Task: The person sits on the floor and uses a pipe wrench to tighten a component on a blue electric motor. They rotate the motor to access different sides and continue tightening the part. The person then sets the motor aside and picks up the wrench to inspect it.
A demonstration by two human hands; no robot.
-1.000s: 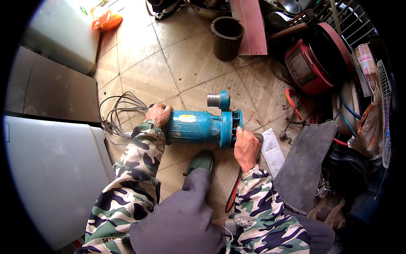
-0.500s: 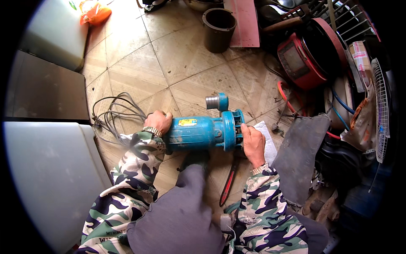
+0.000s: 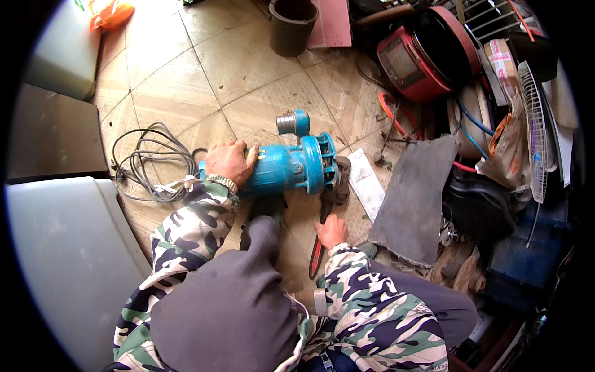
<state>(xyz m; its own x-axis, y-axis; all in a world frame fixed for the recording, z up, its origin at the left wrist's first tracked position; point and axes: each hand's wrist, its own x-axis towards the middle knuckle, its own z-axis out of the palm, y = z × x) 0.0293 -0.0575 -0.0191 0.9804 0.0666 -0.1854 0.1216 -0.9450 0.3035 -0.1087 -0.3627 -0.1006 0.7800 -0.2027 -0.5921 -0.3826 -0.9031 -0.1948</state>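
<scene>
A blue submersible pump (image 3: 273, 167) lies on its side on the tiled floor, its ribbed metal outlet (image 3: 286, 124) at the far side. My left hand (image 3: 230, 162) grips the left part of its body from above. Below the pump's right end is a red-handled pipe wrench (image 3: 316, 255); its brown, worn head (image 3: 341, 180) is beside the pump. My right hand (image 3: 333, 230) is closed at the handle, thumb across it; the fingers' undersides are hidden. A shoe, partly hidden, is under the near side of the pump.
A coiled grey cable (image 3: 152, 164) lies left of the pump. White paper (image 3: 367, 185) and a dark mat (image 3: 416, 201) are on the right. A brown cylinder (image 3: 291, 30) stands beyond. Clutter includes a red cooker (image 3: 412, 65) and fan grille (image 3: 534, 133). A white cabinet (image 3: 68, 242) borders the left.
My right hand has left the pump's right end and come down to the wrench handle. My left hand has shifted further over the pump's body. The whole view has shifted.
</scene>
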